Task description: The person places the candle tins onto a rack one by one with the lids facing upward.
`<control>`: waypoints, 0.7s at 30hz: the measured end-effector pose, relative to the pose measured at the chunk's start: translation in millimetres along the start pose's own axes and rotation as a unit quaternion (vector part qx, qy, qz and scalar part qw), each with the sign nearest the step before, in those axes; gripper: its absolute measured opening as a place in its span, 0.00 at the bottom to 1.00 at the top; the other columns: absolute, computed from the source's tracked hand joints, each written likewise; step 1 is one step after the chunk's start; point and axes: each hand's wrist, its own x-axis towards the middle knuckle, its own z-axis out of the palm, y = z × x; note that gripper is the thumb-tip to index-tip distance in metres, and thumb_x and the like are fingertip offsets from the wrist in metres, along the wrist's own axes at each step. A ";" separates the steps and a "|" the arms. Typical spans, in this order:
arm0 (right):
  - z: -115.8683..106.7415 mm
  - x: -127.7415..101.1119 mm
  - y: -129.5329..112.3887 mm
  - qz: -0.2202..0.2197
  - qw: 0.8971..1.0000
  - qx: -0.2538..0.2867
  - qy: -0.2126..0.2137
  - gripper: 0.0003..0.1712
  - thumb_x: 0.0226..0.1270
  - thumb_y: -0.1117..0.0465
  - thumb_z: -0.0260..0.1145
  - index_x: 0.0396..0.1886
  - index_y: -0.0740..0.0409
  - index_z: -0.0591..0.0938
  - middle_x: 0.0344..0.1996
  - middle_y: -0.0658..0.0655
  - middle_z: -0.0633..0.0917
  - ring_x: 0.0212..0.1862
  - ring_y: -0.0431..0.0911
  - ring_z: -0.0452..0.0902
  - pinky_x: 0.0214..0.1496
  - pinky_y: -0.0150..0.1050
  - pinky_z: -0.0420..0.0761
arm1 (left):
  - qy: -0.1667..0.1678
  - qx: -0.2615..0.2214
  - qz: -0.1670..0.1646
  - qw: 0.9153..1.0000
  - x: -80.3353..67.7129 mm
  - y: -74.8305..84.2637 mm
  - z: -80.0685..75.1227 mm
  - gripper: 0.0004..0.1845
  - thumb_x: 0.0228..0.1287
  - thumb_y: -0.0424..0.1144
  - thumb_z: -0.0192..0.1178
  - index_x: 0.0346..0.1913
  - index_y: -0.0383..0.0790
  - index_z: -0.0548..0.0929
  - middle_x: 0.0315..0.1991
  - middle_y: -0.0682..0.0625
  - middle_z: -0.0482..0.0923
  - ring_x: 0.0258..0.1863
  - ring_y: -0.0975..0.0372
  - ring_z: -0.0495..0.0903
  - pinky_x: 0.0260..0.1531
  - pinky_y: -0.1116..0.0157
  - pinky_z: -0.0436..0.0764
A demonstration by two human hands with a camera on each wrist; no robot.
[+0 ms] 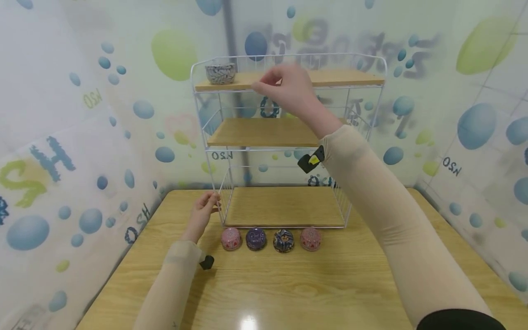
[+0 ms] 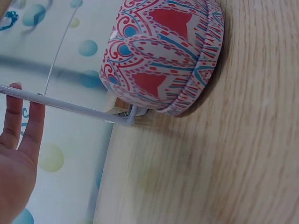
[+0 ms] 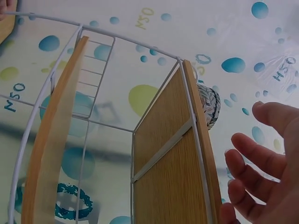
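A white wire rack [image 1: 212, 167] with wooden shelves stands on the table. My left hand [image 1: 202, 211] holds its left front post low down; in the left wrist view two straight fingers [image 2: 33, 128] lie against the post. My right hand [image 1: 292, 87] hovers before the top shelf [image 1: 342, 78], empty, its fingers loosely bent and apart in the right wrist view. A black-and-white patterned round tin [image 1: 220, 74] sits at that shelf's left end. Along the rack's front foot stand a pink tin [image 1: 231, 239], a purple tin [image 1: 256, 239], a dark swirl-patterned tin [image 1: 283, 240] and another pink tin [image 1: 310, 239].
The middle shelf [image 1: 264, 132] and the bottom shelf [image 1: 284, 206] are bare wood with wire sides. The wooden table [image 1: 264, 284] extends in front of the tins. Walls with blue and green spots [image 1: 173, 54] close in behind and on both sides.
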 end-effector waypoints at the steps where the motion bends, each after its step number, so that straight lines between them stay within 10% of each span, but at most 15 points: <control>1: -0.1 -3.0 1.8 -0.004 1.000 0.008 -0.001 0.18 0.68 0.47 0.63 0.43 0.55 0.86 0.37 0.50 0.85 0.39 0.41 0.75 0.43 0.32 0.73 | 0.000 0.000 0.000 1.000 0.3 -0.2 0.1 0.17 0.77 0.36 0.46 0.48 0.17 0.70 0.45 0.26 0.70 0.38 0.56 0.75 0.46 0.55 0.81; 10: 2.0 -36.3 26.2 0.005 0.998 0.054 -0.017 0.16 0.66 0.48 0.66 0.39 0.55 0.86 0.34 0.54 0.85 0.29 0.47 0.68 0.29 0.37 0.67 | 0.001 -0.001 0.003 1.000 2.8 -2.9 -0.8 0.13 0.77 0.35 0.46 0.45 0.23 0.73 0.43 0.28 0.71 0.39 0.53 0.75 0.45 0.55 0.81; 17: 9.2 -61.9 44.7 0.014 0.998 0.063 -0.023 0.14 0.66 0.50 0.67 0.39 0.55 0.86 0.31 0.56 0.83 0.28 0.51 0.68 0.28 0.38 0.67 | 0.011 0.002 0.006 1.000 13.0 -27.3 -9.3 0.14 0.77 0.38 0.47 0.46 0.27 0.73 0.36 0.54 0.76 0.38 0.59 0.75 0.42 0.64 0.81; 21: 17.8 -74.9 58.4 0.017 0.997 0.070 -0.031 0.14 0.66 0.49 0.67 0.40 0.54 0.86 0.29 0.56 0.83 0.27 0.50 0.69 0.26 0.39 0.69 | 0.017 0.012 0.001 1.000 11.4 -29.5 -9.8 0.19 0.76 0.43 0.49 0.48 0.26 0.73 0.40 0.44 0.76 0.38 0.62 0.75 0.42 0.65 0.81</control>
